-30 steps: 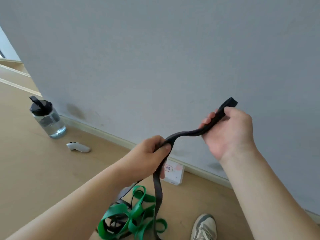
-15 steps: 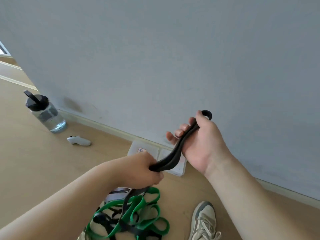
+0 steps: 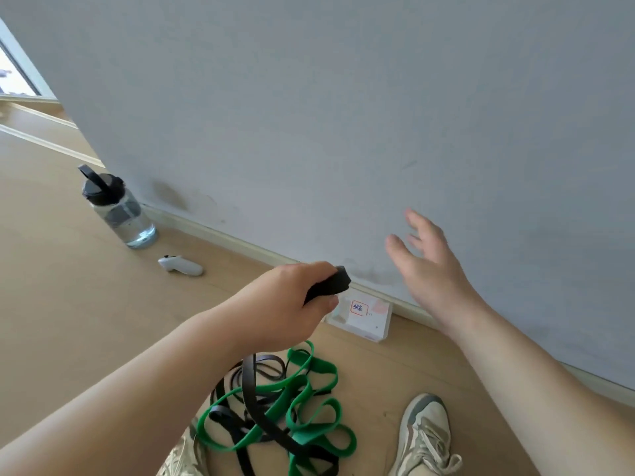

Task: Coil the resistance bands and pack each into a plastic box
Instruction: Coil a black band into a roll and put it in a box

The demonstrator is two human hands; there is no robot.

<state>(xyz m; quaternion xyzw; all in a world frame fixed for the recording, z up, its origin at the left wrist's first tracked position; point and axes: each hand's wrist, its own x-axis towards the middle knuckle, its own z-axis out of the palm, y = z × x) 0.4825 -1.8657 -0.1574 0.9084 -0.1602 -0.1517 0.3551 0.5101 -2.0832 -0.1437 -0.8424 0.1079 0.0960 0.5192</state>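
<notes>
The left hand point(image 3: 288, 297) has its fingers curled tight round the folded end of the black band point(image 3: 330, 285), which sticks out just past the knuckles. The rest of that band hangs straight down beneath the fingers into a loose heap on the floor point(image 3: 68, 304), where it is laced through the loops of the green band point(image 3: 309, 383). Off to the right of those fingers, the right hand point(image 3: 429, 262) is raised before the wall point(image 3: 343, 97) with its fingers spread and holding nothing. The likely trouble is twofold. With only one hand on the springy fold, the started coil could pop open. If the black strand is hauled up as it lies, it will probably drag the green loops along or cinch them into a knot, so the tangle wants freeing first. Far left of the gripping fingers stands a water bottle point(image 3: 118, 209) with a dark cap, and nearer lies a white controller point(image 3: 180, 266), both well apart from the bands. Just beyond and below the left fingers a labelled plastic box point(image 3: 364, 314) sits against the skirting, partly hidden by the hand, and I cannot tell whether it is open. A shoe point(image 3: 424, 438) rests just right of the heap, close enough to catch a trailing loop.
</notes>
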